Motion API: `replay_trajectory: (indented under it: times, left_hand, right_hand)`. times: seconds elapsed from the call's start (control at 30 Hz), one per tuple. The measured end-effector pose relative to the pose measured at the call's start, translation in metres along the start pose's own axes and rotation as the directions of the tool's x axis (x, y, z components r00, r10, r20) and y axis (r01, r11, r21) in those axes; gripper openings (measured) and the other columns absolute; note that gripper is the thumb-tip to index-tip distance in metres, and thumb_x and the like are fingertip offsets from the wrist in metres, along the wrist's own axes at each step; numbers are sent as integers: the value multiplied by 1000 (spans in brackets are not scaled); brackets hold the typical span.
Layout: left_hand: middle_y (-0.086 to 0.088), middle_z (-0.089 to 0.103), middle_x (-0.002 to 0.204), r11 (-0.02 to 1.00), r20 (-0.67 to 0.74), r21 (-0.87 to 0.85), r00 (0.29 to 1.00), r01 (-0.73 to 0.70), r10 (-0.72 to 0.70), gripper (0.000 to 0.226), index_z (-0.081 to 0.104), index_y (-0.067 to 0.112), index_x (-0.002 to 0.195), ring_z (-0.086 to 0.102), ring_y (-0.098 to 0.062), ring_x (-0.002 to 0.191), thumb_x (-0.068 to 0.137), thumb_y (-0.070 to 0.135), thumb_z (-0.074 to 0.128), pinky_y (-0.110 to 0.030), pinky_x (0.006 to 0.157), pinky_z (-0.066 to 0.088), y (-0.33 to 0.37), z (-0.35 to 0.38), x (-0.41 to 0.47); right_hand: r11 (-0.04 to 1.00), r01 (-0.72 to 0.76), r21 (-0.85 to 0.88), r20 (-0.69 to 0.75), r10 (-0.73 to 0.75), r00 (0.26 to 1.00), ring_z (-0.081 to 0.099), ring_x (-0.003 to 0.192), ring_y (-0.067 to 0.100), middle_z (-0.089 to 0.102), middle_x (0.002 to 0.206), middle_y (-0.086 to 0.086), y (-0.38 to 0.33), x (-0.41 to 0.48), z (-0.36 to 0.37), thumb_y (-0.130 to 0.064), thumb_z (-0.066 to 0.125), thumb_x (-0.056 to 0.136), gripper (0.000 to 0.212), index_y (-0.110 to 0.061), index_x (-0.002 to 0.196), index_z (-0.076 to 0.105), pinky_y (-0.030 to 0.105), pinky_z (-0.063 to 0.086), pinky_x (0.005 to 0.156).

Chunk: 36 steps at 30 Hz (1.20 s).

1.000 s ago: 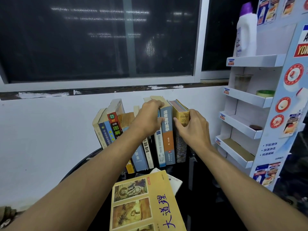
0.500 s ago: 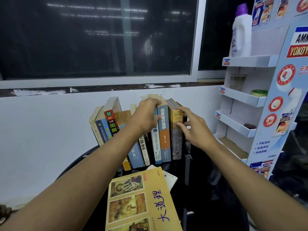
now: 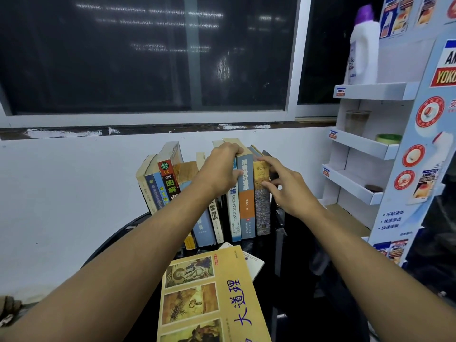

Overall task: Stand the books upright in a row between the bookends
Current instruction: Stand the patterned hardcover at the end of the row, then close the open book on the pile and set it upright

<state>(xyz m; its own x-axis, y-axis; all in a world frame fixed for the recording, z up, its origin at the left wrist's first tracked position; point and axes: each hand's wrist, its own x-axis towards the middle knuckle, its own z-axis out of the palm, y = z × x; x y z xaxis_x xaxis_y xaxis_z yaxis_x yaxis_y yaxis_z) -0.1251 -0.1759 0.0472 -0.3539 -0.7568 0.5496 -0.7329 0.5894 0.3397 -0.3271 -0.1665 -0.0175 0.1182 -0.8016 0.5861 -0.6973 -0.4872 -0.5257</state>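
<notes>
A row of books [image 3: 246,208] stands on a black round table [image 3: 111,243]; the left ones lean right. My left hand [image 3: 222,169] grips the tops of the middle books, fingers curled over their upper edge and thumb on a spine. My right hand [image 3: 283,186] touches the yellow book [image 3: 262,213] at the row's right end, thumb on its spine and fingers stretched along its top. A black bookend [image 3: 267,153] shows just behind those fingers. A large yellow book [image 3: 209,299] lies flat in front, overlapping a small white book [image 3: 253,264].
A white cardboard display rack [image 3: 365,144] stands at the right, with a white bottle with a purple cap [image 3: 362,45] on its top shelf. A white wall and a dark window are behind the books.
My right hand has let go of the yellow book's top and now lies against it with straighter fingers. The right-hand books stand more upright. My left hand has stayed on the tops.
</notes>
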Motion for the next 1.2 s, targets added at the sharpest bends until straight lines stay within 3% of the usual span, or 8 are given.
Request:
replay_trajectory:
  times: [0.2, 0.37, 0.5, 0.63, 0.73, 0.9, 1.0, 1.2]
  left_hand:
    - [-6, 59, 132, 1000, -4, 11, 1000, 10, -10, 47, 56, 12, 132, 56, -21, 118, 89, 18, 75, -25, 90, 43, -1, 0, 0]
    - [-6, 49, 143, 998, 22, 66, 1000, -11, 10, 58, 45, 12, 143, 50, -24, 129, 92, 20, 71, -37, 102, 47, 0, 2, -9]
    - [-5, 42, 149, 995, 75, 85, 996, -55, 49, 67, 37, 13, 150, 44, -23, 135, 93, 28, 68, -38, 107, 45, 1, -5, -20]
    - [-1, 40, 154, 993, 90, 47, 991, -105, 101, 61, 42, 16, 150, 38, -17, 141, 96, 32, 65, -23, 110, 28, 4, -23, -47]
    - [4, 42, 152, 994, 87, -14, 990, -107, 108, 56, 45, 22, 149, 37, -11, 140, 97, 34, 63, -18, 109, 21, 2, -35, -79]
    - [11, 48, 145, 996, 164, -85, 986, 0, 14, 54, 48, 30, 145, 46, -6, 131, 95, 44, 63, -37, 110, 45, -24, -43, -140]
    - [11, 53, 136, 994, 221, -68, 973, 90, -72, 57, 51, 28, 143, 53, -3, 120, 91, 50, 63, -32, 101, 51, -44, -44, -173]
    - [12, 57, 124, 951, 321, -35, 905, 307, -280, 56, 59, 26, 134, 59, -2, 105, 87, 55, 64, -23, 86, 55, -77, -38, -218]
  right_hand:
    - [1000, -17, -2, -9, 17, 1000, 69, 94, 8, 59, 126, -5, -1, -1, 4, -12, 60, 99, 58, -42, 144, 39, 19, 58, 76]
    - [996, -36, -87, 42, 40, 998, 66, 97, 9, 57, 138, -3, -6, -3, 2, -16, 62, 98, 64, -45, 146, 29, 15, 49, 75]
    - [991, -50, -127, 136, 68, 988, 63, 108, 14, 51, 147, -2, -17, -8, -4, -22, 66, 96, 81, -50, 151, 13, 35, 54, 92]
    - [985, -64, -163, 166, 91, 982, 52, 127, 24, 46, 146, 4, -37, -21, -7, -35, 69, 91, 98, -52, 153, -5, 53, 50, 100]
    - [969, -85, -233, 102, 112, 988, 47, 130, 21, 40, 143, 3, -54, -43, -6, -39, 66, 94, 86, -40, 156, 6, 48, 49, 100]
    - [974, -83, -212, 155, 117, 981, 49, 120, 9, 46, 130, -8, -64, -90, 6, -51, 60, 94, 57, -25, 143, 45, 38, 52, 95]
    - [972, -125, -197, 256, 174, 951, 49, 107, 3, 48, 118, -13, -65, -117, 20, -56, 58, 93, 58, -21, 138, 51, 26, 47, 89]
    - [956, -203, -212, 400, 274, 875, 49, 101, 3, 50, 110, -12, -67, -137, 38, -63, 57, 91, 57, -21, 130, 57, 23, 42, 86]
